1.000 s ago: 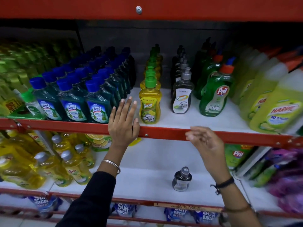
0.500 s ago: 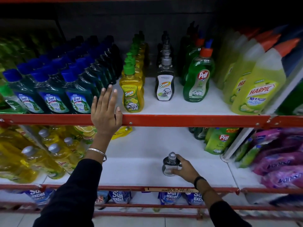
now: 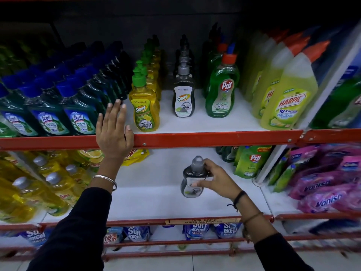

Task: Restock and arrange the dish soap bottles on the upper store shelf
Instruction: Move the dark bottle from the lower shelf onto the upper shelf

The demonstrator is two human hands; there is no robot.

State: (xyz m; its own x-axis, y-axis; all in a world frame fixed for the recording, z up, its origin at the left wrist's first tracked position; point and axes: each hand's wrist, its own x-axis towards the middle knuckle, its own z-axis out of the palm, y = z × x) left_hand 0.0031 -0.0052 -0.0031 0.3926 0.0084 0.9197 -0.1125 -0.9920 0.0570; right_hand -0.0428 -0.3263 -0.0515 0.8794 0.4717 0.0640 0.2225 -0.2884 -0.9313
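Observation:
A dark grey dish soap bottle [image 3: 190, 181] with a grey cap is on the lower white shelf [image 3: 148, 200], and my right hand [image 3: 215, 180] grips it from the right. My left hand [image 3: 114, 133] rests flat and open on the red front rail [image 3: 214, 136] of the upper shelf, beside the blue-capped bottles. On the upper shelf stand a row of matching dark grey pump bottles [image 3: 183, 94], a row of yellow bottles with green caps [image 3: 145, 112] and green Pril bottles [image 3: 222, 90].
Blue-capped green Lizol bottles [image 3: 78, 112] fill the upper shelf's left; yellow-green Harpic bottles [image 3: 289, 98] stand at its right. Below are yellow bottles [image 3: 39, 188] at left, Pril pouches [image 3: 250, 161] and pink Vanish packs [image 3: 322, 184] at right. Surf Excel pouches [image 3: 195, 229] sit lowest.
My right hand dropped from the upper rail to the lower shelf and closed around the lone dark grey bottle. My left hand stayed on the rail. The view shifted downward.

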